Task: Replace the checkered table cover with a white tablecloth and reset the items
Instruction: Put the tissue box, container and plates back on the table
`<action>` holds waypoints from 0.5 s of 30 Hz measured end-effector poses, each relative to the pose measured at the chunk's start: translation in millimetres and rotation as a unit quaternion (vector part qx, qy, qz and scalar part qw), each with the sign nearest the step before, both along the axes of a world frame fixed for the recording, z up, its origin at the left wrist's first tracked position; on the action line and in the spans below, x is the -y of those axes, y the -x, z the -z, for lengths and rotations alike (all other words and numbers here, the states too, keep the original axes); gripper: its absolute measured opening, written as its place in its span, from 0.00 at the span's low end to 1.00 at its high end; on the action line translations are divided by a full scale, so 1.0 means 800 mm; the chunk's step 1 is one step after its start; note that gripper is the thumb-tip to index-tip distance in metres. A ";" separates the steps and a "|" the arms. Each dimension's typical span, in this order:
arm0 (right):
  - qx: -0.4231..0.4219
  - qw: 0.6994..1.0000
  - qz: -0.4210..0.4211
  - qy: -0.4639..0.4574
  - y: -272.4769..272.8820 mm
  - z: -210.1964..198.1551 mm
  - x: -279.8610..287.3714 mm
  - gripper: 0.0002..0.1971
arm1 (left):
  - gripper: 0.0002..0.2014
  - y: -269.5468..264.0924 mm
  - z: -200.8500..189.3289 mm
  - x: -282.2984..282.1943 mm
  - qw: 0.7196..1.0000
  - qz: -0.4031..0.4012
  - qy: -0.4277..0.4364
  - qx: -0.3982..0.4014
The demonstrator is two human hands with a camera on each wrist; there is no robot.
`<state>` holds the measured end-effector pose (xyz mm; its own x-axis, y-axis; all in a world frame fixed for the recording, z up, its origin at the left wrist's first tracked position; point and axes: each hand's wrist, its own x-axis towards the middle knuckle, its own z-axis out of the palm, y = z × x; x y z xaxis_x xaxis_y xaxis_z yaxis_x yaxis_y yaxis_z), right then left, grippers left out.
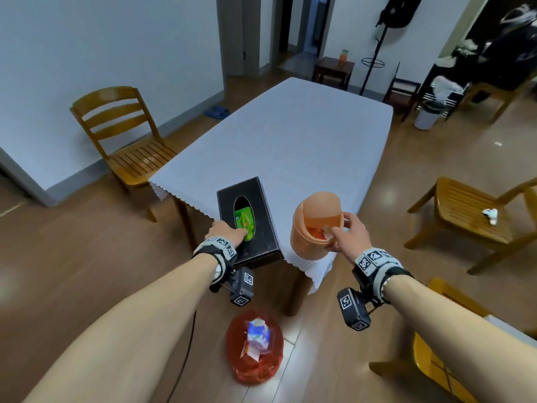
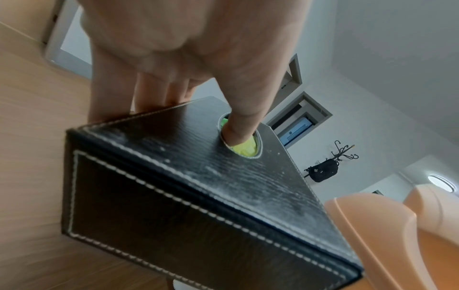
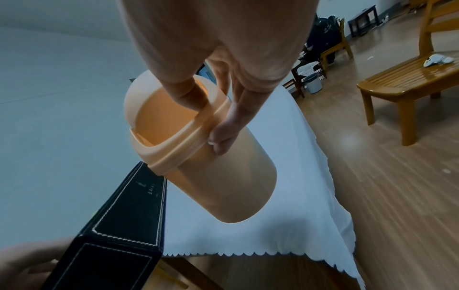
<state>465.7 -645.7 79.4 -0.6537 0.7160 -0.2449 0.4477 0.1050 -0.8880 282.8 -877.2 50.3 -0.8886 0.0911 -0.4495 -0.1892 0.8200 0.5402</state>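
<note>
Head: tissue box (image 1: 249, 219) long axis runs away, L hand (image 1: 223, 232) grips

I can read nothing for certain. The black tissue box (image 3: 129, 225) carries a small pale logo with a line of tiny lettering on its side, too blurred to read. My wrist bands (image 1: 374, 258) show only square black-and-white markers.
</note>
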 end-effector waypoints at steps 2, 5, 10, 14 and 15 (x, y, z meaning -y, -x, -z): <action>0.004 1.000 -0.005 0.005 0.023 0.013 -0.033 0.27 | 0.36 0.020 0.004 -0.034 1.000 0.004 0.010 0.003; 0.008 1.000 -0.027 0.009 0.069 0.038 -0.091 0.27 | 0.33 0.051 0.016 -0.082 1.000 -0.013 0.012 0.010; 0.022 0.997 -0.077 0.013 0.159 0.090 -0.189 0.27 | 0.37 0.096 0.048 -0.158 0.996 -0.079 0.035 0.021; 0.042 0.991 -0.122 0.022 0.217 0.111 -0.249 0.20 | 0.33 0.106 0.045 -0.198 0.986 -0.156 0.047 0.040; 0.044 0.989 -0.139 0.018 0.230 0.112 -0.260 0.19 | 0.32 0.108 0.043 -0.204 0.983 -0.171 0.049 0.045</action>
<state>281.3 -437.4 -10.1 -0.7990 0.5014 -0.3320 0.4820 0.2037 -0.8522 196.2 -714.3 15.5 -0.8155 -0.2543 -0.5199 -0.5071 0.7471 0.4298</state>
